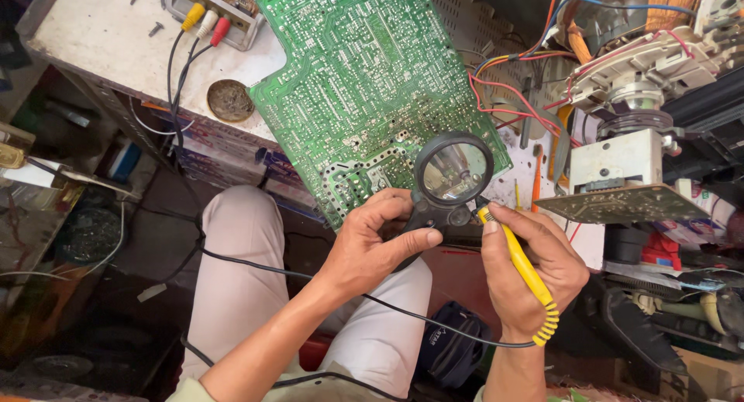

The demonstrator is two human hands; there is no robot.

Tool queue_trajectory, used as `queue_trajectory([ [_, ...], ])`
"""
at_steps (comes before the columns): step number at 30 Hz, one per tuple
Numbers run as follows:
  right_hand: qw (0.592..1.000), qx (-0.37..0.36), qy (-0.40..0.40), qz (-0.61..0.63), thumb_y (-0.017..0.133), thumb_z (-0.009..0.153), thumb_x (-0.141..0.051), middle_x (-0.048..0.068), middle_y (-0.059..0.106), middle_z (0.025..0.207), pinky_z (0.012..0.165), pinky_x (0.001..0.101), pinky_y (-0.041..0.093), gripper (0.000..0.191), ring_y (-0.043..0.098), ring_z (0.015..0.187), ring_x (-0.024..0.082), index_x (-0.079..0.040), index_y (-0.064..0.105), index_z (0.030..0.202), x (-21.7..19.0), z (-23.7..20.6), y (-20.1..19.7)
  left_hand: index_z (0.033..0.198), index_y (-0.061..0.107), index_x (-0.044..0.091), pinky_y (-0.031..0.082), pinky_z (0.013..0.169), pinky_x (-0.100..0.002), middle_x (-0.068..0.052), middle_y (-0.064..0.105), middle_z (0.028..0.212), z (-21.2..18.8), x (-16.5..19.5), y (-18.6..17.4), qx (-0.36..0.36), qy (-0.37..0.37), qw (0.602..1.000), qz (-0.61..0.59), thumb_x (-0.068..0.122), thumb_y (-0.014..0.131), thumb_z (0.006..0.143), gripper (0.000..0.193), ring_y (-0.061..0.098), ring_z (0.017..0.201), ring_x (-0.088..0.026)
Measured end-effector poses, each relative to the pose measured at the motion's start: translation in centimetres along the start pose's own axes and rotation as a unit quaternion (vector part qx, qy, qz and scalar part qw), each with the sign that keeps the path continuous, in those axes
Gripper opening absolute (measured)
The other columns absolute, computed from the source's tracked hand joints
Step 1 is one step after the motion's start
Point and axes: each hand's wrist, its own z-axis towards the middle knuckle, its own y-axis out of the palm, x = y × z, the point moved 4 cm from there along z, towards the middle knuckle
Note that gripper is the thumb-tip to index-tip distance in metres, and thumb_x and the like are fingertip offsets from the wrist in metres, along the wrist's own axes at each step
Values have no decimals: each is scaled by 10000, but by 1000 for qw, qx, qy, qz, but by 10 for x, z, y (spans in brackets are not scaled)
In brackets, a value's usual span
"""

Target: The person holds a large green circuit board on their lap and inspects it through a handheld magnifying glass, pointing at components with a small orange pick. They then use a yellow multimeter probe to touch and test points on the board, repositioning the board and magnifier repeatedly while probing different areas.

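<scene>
A large green circuit board [364, 76] lies solder side up, overhanging the bench edge. My left hand [372, 243] grips the black handle of a round magnifying glass [453, 172], held over the board's lower right corner. My right hand [535, 274] holds a yellow-handled soldering iron [519, 266] like a pen, its tip pointing up toward the base of the magnifier. The iron's black cord [310, 278] runs left across my lap.
A white bench top [93, 37] carries a connector box with yellow, white and red plugs [205, 22] and a round tin [230, 100]. To the right sit a picture-tube neck assembly [643, 69], red wires [511, 100] and a small board [620, 204]. Clutter lies on the floor.
</scene>
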Motion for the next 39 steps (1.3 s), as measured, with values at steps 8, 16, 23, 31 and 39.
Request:
queue_trajectory([
  [8, 1000, 1, 6, -3, 731, 941, 48, 73, 685, 953, 720, 208, 464, 203, 589, 811, 76, 27, 755, 1142, -1, 1, 0, 930, 677, -17, 493, 749, -224, -35, 632, 1123, 1, 0, 0, -1, 0, 1000, -11, 205, 830, 869, 276, 566, 909, -61],
  [16, 1000, 7, 4, -5, 732, 942, 49, 74, 686, 955, 719, 207, 468, 202, 594, 810, 77, 31, 752, 1142, -1, 0, 1, 923, 669, -23, 501, 769, -227, -43, 643, 1125, 0, 0, 0, -1, 11, 1000, -1, 194, 833, 878, 277, 575, 927, -67],
  [23, 1000, 10, 9, 9, 727, 946, 52, 81, 692, 975, 732, 205, 476, 201, 604, 827, 78, 37, 747, 1146, 0, -1, 1, 924, 666, -24, 505, 766, -227, -41, 636, 1123, 1, -1, 0, -2, 8, 1000, -5, 192, 832, 876, 277, 576, 926, -64],
  [31, 1000, 8, 14, 8, 724, 948, 48, 79, 684, 955, 721, 207, 469, 198, 600, 816, 81, 37, 748, 1145, 0, 0, 1, 934, 671, -24, 501, 769, -226, -41, 636, 1127, 0, 0, 0, -4, 9, 1000, -7, 190, 830, 881, 272, 572, 927, -64],
  [39, 1000, 9, 4, 3, 730, 953, 41, 92, 702, 981, 757, 220, 496, 192, 623, 827, 91, 36, 746, 1144, 1, -2, 2, 962, 684, -23, 509, 782, -226, -41, 635, 1135, 0, 0, 0, -5, 6, 1000, -13, 183, 830, 880, 265, 581, 942, -63],
])
